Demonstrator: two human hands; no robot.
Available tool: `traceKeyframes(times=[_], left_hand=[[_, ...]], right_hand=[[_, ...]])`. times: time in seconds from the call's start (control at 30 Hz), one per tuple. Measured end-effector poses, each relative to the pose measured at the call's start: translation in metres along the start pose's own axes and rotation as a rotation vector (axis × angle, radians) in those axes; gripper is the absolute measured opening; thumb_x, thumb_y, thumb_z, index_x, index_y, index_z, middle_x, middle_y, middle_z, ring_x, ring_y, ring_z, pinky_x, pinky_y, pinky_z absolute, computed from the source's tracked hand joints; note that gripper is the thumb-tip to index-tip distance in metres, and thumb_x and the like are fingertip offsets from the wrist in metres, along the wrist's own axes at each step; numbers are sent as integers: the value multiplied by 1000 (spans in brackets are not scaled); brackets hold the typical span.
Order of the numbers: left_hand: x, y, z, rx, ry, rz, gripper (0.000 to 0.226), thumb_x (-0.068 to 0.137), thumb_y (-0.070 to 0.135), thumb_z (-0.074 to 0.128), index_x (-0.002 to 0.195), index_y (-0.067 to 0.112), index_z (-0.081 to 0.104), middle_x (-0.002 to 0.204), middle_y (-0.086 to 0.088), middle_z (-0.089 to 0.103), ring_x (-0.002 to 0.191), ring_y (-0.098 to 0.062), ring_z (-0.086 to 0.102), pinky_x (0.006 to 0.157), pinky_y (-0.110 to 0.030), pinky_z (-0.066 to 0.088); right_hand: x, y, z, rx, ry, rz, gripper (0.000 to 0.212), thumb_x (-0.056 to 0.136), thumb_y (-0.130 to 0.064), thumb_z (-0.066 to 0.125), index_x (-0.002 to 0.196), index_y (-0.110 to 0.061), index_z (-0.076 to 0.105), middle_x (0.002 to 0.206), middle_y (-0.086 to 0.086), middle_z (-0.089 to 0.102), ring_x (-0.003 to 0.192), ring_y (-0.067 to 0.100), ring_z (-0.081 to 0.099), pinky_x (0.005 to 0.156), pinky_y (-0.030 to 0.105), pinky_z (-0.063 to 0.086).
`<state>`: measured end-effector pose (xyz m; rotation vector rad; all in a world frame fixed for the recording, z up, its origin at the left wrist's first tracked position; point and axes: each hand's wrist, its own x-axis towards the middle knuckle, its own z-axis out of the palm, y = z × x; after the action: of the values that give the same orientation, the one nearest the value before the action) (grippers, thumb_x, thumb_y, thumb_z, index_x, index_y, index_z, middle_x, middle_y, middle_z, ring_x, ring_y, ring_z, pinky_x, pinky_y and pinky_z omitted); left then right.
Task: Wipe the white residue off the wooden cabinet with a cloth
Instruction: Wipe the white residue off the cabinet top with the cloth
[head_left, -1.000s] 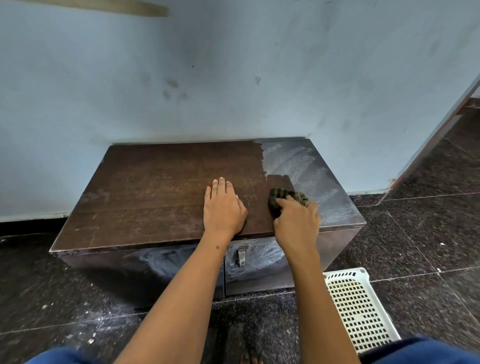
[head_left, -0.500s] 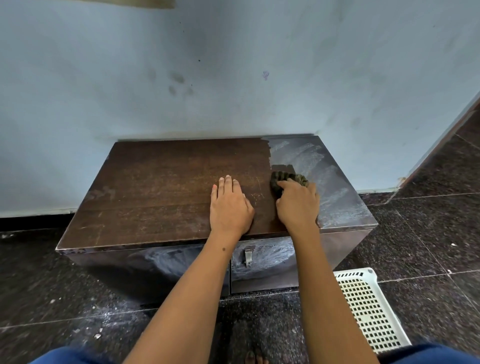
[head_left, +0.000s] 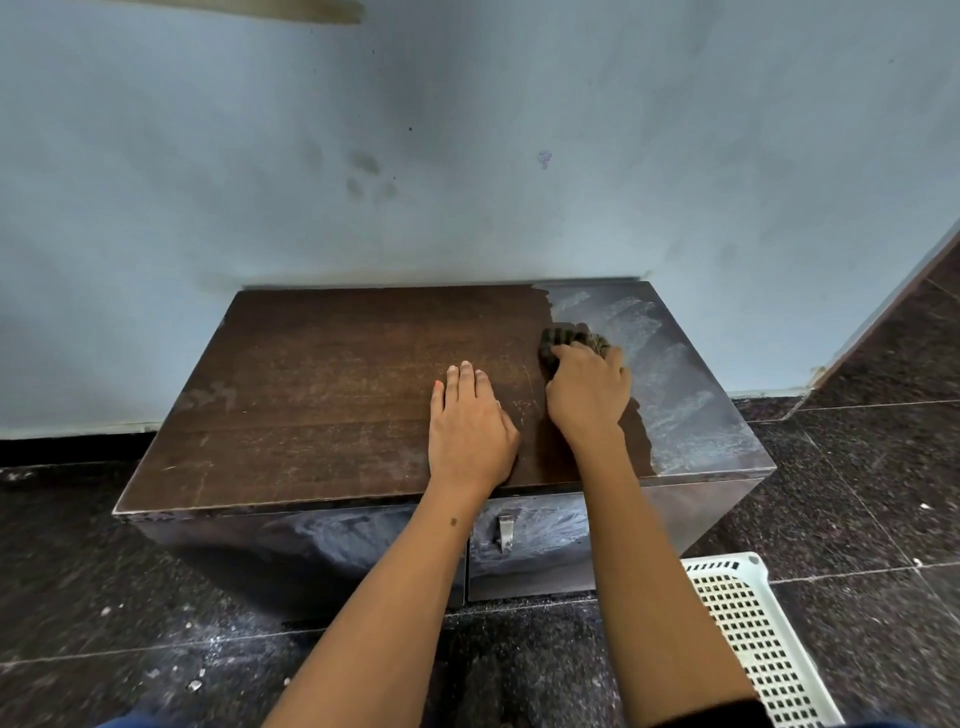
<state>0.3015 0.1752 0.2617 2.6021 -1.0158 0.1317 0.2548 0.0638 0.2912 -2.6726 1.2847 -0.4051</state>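
Left hand (head_left: 470, 431): flat on the cabinet top, palm down, fingers straight and together, holding nothing; it rests near the front edge, right of the middle.
Right hand (head_left: 587, 395): just beside the left one, fingers curled over the cloth, pressing it onto the top.
Cloth (head_left: 563, 343): dark and bunched, poking out beyond the right hand's knuckles, at the line where bare wood meets residue.
Cabinet (head_left: 322, 384): low, dark wood, backed against a pale blue wall (head_left: 467, 145); brown and clean from its left end up to the hands.
Residue (head_left: 670, 384): whitish streaks over the top's right end, right of the cloth; more smears on the front by the latch (head_left: 505, 532).
Basket (head_left: 748, 639): white, perforated, on the dark floor (head_left: 857, 519) at front right.
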Motion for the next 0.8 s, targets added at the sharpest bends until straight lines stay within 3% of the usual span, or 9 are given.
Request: traceKeyframes(times=[0.13,0.43,0.8], left_hand=[[0,-1,1,-2,10,2,51,96,22,30,144,3,29,153,-13,26,143,-25,19,118,-38,12],[0,0,-1,-28,-3,3,52,96,23,30,144,4,28,154,-13,24,144,-25,17,118,-39,10],[2,-1,-1,-48,3,0,53,96,23,30,145,4,27,154,-13,23,144,-25,16,118,-38,9]], right_hand=[[-7,-2,2,-5,26,40,32,93,-15,47,121,-23,60,130,-2,55,128,31,31,100,38,30],[65,-19,2,0,-87,-13,35,93,-15,46,127,-19,55,132,6,53,130,33,30,101,40,31],[53,-9,8,-31,-45,1,31,92,-16,51,122,-19,58,126,5,58,129,33,31,99,39,32]])
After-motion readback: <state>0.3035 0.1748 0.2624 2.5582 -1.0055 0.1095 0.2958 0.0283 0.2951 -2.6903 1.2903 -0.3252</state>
